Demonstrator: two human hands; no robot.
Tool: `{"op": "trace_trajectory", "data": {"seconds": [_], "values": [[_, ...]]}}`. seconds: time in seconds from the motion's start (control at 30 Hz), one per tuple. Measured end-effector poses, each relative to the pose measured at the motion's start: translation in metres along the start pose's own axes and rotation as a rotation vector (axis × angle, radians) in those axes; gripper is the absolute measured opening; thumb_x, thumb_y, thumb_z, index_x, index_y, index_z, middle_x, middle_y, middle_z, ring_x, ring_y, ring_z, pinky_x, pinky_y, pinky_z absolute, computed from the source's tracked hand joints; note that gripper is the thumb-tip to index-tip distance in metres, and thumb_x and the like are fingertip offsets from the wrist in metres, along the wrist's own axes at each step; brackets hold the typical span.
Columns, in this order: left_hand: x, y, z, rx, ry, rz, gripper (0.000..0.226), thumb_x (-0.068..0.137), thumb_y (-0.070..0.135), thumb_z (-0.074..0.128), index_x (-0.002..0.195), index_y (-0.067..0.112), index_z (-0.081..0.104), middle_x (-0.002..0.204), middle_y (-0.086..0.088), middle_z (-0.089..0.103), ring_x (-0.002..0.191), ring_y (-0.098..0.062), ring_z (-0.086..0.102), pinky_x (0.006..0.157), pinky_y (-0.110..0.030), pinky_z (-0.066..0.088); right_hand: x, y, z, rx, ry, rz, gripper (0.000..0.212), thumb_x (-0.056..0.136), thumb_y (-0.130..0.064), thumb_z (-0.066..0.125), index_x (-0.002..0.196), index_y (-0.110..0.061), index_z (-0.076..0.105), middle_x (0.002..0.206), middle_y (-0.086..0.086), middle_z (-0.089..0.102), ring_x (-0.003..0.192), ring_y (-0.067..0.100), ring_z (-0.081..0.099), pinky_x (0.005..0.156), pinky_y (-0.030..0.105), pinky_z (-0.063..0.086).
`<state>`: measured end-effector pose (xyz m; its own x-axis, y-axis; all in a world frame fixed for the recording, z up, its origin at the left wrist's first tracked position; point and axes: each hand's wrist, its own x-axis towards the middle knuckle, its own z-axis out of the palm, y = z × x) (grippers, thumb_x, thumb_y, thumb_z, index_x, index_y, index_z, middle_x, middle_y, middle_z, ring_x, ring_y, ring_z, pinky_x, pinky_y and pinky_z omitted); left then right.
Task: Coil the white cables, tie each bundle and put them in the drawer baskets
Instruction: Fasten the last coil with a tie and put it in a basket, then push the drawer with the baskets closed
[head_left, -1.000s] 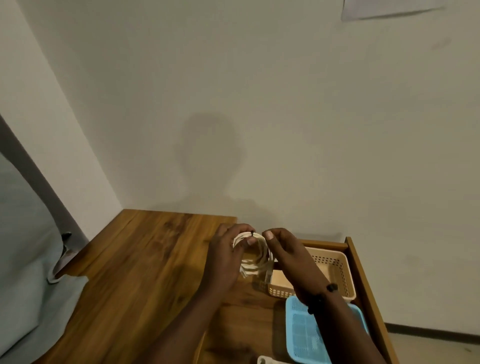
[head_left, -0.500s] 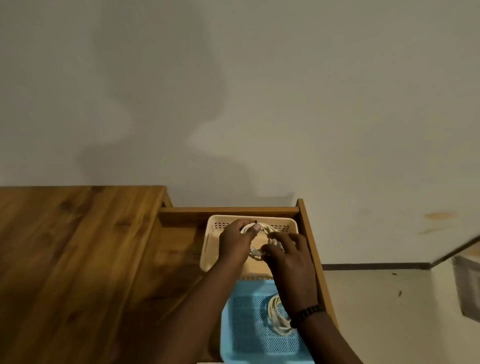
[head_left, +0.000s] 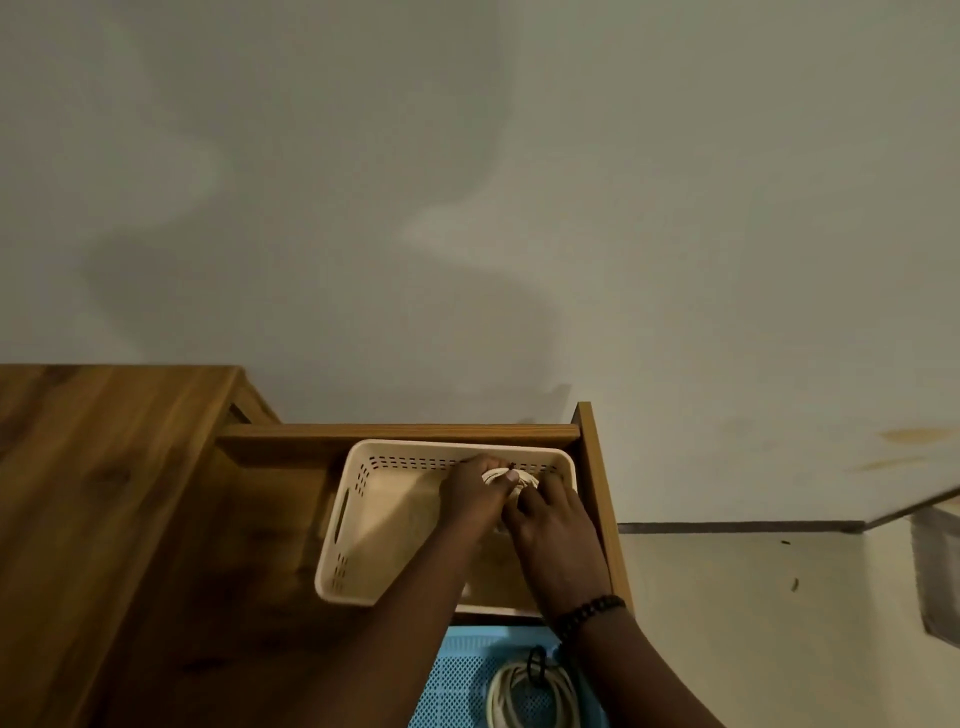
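now left hand (head_left: 475, 493) and right hand (head_left: 553, 525) both pinch a coiled white cable bundle (head_left: 506, 479) at the far right inside the perforated cream plastic basket (head_left: 358, 519) in the open wooden drawer (head_left: 405, 432); a second tied white coil (head_left: 530, 691) lies in the blue mesh basket (head_left: 457, 675). no legible writing.

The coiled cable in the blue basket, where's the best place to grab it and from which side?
Probably at the dark tie on the far side of the coiled cable, coming straight down from above. The coil lies flat in the blue basket, and the tie gathers the loops there.
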<state>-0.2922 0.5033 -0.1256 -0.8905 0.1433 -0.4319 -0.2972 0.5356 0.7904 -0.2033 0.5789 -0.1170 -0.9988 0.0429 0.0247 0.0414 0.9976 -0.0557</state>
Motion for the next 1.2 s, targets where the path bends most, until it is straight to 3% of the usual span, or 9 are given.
{"op": "trace_trajectory", "data": {"seconds": [0.13,0.27,0.43,0.6,0.73,0.93,1.07,1.2], "values": [[0.008,-0.011,0.017,-0.027,0.049,-0.074,0.022,0.086,0.035,0.066,0.104,0.023,0.071,0.113,0.0,0.066,0.107,-0.025,0.059,0.093,-0.046,0.052,0.004,0.008,0.012,-0.006,-0.013,0.017,0.054,0.045,-0.028,0.095,0.093,-0.013,0.076,0.089,0.007,0.074,0.094,0.029,0.067,0.073,0.036,0.058],[0.013,-0.029,0.031,-0.102,0.13,-0.128,0.065,0.069,0.062,0.061,0.12,0.021,0.058,0.118,-0.002,0.063,0.11,-0.025,0.06,0.091,-0.044,0.054,0.008,0.01,0.015,-0.026,0.012,0.02,0.055,0.044,-0.028,0.095,0.092,-0.008,0.076,0.085,0.008,0.075,0.094,0.03,0.067,0.074,0.038,0.058],[-0.009,-0.016,0.015,-0.108,0.176,-0.105,0.043,0.094,0.037,0.058,0.129,0.012,0.051,0.124,-0.007,0.06,0.112,-0.025,0.059,0.087,-0.032,0.049,0.005,0.012,0.01,0.037,0.016,0.032,0.046,0.049,-0.028,0.093,0.091,-0.018,0.075,0.09,0.004,0.073,0.098,0.026,0.065,0.073,0.036,0.057],[-0.031,-0.022,-0.002,0.027,0.217,0.046,0.036,0.099,0.034,0.049,0.124,0.01,0.056,0.12,-0.009,0.065,0.107,-0.025,0.062,0.088,-0.034,0.05,-0.01,0.019,-0.009,0.158,0.114,0.136,0.054,0.053,-0.016,0.09,0.103,-0.014,0.07,0.105,0.006,0.07,0.097,0.026,0.064,0.079,0.036,0.057],[-0.062,-0.028,-0.016,0.101,0.266,0.198,0.032,0.099,0.031,0.049,0.121,0.01,0.058,0.115,-0.007,0.066,0.105,-0.022,0.061,0.083,-0.026,0.046,-0.032,0.009,-0.025,0.204,0.241,0.204,0.053,0.059,-0.008,0.088,0.109,-0.012,0.068,0.106,0.007,0.071,0.093,0.027,0.064,0.075,0.037,0.056],[-0.123,-0.044,-0.048,0.237,0.279,0.326,0.034,0.098,0.032,0.05,0.125,0.01,0.054,0.12,-0.011,0.063,0.111,-0.027,0.057,0.088,-0.038,0.05,-0.083,-0.038,-0.053,0.188,0.403,0.182,0.045,0.065,0.0,0.082,0.106,-0.008,0.068,0.108,0.009,0.07,0.095,0.026,0.064,0.077,0.035,0.056],[-0.173,-0.06,-0.083,0.365,0.284,0.451,0.033,0.099,0.029,0.048,0.124,0.009,0.055,0.121,-0.011,0.062,0.113,-0.026,0.056,0.089,-0.036,0.048,-0.129,-0.078,-0.068,0.188,0.466,0.184,0.038,0.065,-0.001,0.081,0.099,-0.01,0.069,0.099,0.007,0.07,0.087,0.024,0.064,0.069,0.034,0.056],[-0.236,-0.096,-0.115,0.546,0.263,0.523,0.033,0.1,0.032,0.045,0.123,0.011,0.054,0.122,-0.008,0.06,0.113,-0.024,0.054,0.092,-0.034,0.046,-0.185,-0.137,-0.068,0.185,0.41,0.178,0.026,0.065,0.0,0.075,0.087,-0.011,0.067,0.083,0.006,0.067,0.074,0.027,0.061,0.063,0.038,0.05]]}}
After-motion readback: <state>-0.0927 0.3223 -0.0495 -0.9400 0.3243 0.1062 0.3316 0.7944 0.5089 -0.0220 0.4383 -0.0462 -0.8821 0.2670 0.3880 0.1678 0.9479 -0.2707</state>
